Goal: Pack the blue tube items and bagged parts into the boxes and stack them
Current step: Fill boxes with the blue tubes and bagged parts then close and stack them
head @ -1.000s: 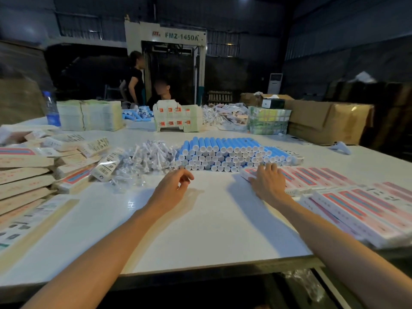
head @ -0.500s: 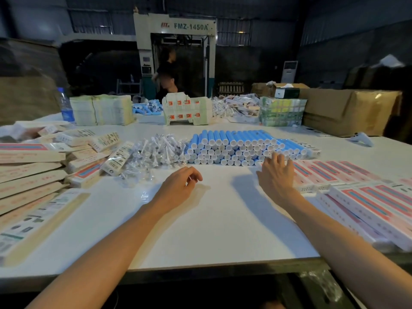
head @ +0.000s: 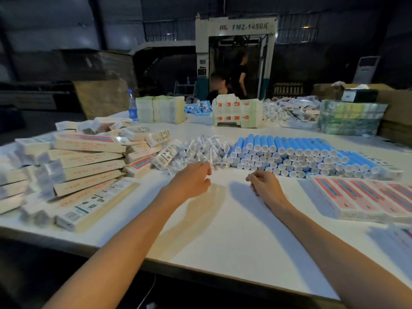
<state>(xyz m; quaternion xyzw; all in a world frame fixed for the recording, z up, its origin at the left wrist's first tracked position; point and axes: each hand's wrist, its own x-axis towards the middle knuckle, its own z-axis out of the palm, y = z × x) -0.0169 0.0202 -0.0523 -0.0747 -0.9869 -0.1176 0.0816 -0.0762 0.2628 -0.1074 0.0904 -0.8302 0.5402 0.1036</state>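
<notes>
Two hands at tabletop (head: 234, 230) — left hand (head: 191, 182) grip pinching a bagged part (head: 210, 158) | right hand (head: 266, 185) grip curled closed, near blue tubes (head: 289, 146)

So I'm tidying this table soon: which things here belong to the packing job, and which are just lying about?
Job:
blue tubes
bagged parts
pink boxes, in a row on the right
piled boxes on the left

Lying about:
water bottle
brown cartons
FMZ-1450A machine behind

Table (head: 234, 219) smooth, matt; tubes (head: 289, 150) glossy plastic; bags (head: 200, 150) clear plastic; boxes (head: 89, 157) cardbd.
</notes>
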